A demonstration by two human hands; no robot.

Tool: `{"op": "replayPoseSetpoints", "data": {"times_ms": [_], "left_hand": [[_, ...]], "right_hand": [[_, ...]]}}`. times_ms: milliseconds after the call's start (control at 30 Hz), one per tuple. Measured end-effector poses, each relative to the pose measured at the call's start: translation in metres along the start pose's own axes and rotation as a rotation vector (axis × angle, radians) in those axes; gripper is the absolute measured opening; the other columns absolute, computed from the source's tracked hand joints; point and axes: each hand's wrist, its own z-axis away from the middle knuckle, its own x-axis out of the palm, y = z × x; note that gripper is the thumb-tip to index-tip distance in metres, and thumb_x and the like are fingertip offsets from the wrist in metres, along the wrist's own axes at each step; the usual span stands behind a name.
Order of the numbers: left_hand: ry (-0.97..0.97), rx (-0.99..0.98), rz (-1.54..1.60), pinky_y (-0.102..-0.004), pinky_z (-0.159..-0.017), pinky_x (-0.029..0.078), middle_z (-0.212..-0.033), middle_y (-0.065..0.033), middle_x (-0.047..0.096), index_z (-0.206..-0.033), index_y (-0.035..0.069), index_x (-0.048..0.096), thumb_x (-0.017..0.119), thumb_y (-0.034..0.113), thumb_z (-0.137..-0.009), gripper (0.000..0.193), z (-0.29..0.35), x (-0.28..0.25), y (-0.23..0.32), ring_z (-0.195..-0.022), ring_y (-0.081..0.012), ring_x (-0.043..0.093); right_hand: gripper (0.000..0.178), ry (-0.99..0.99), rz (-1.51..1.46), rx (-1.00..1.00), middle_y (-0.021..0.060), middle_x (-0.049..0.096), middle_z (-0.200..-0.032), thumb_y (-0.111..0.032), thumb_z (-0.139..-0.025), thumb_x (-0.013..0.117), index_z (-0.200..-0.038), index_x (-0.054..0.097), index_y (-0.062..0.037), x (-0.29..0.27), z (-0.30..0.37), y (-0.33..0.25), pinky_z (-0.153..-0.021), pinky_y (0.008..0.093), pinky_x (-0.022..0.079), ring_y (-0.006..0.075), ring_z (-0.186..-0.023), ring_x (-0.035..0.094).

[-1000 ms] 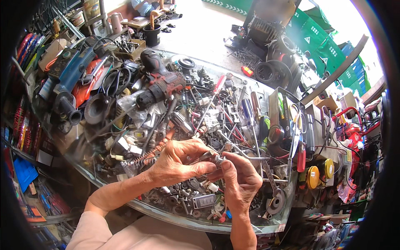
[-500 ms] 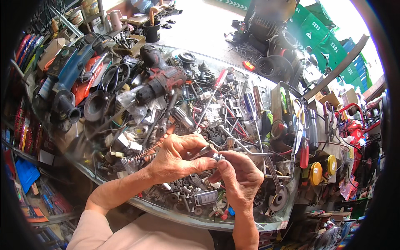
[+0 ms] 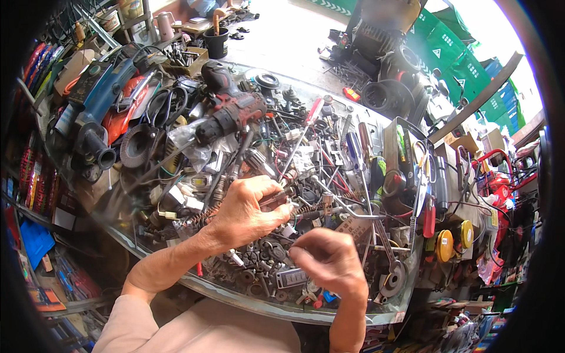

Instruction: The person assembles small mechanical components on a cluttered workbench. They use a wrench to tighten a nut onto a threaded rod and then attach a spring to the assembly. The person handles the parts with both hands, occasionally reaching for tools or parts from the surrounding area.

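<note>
My left hand [image 3: 247, 209] is closed, thumb and fingers pinching a small dark metal cylinder [image 3: 275, 200] over the cluttered bench. To the right and lower, my right hand [image 3: 332, 259] hovers with its fingers curled and smeared by motion, so I cannot make out anything in it. Below that hand lies a grey rectangular piece with several dark slots [image 3: 292, 277] among loose metal parts. A coil spring [image 3: 206, 216] rests beside my left wrist. Just beyond the left hand is a drill chuck [image 3: 259, 162].
A red-and-black cordless drill [image 3: 232, 109] lies on the heap, with a blue angle grinder [image 3: 103, 97] to its left. A red-handled screwdriver [image 3: 313, 112] and scissors [image 3: 421, 188] sit farther right. The glass bench edge [image 3: 247, 306] runs close to my body.
My right hand has drawn away from the left, down and to the right. The small silver piece at its fingertips no longer shows. My left hand has shifted slightly left and away from me.
</note>
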Motion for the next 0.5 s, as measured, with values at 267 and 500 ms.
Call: {"op": "replayPoseSetpoints", "data": {"times_ms": [267, 500], "left_hand": [[-0.004, 0.162, -0.443, -0.0331, -0.059, 0.050, -0.079, -0.0135, 0.064, -0.089, 0.000, 0.067, 0.075, 0.010, -0.071, 0.021, -0.001, -0.005, -0.012, -0.063, -0.0250, 0.064], [0.033, 0.117, -0.331, -0.0309, -0.058, 0.050, -0.081, -0.0117, 0.065, -0.094, -0.002, 0.066, 0.077, 0.010, -0.073, 0.027, 0.000, -0.002, -0.009, -0.061, -0.0209, 0.064]], "right_hand": [[0.016, 0.023, 0.583, -0.165, 0.0104, 0.065, -0.074, -0.016, -0.073, 0.074, -0.086, 0.070, -0.0077, 0.014, 0.002, 0.009, -0.060, 0.0387, 0.049, 0.0291, -0.066, 0.064], [0.015, -0.028, 0.557, -0.162, 0.0106, 0.065, -0.073, -0.014, -0.073, 0.074, -0.086, 0.070, -0.0069, 0.012, 0.001, 0.014, -0.059, 0.0373, 0.050, 0.0292, -0.065, 0.064]]}}
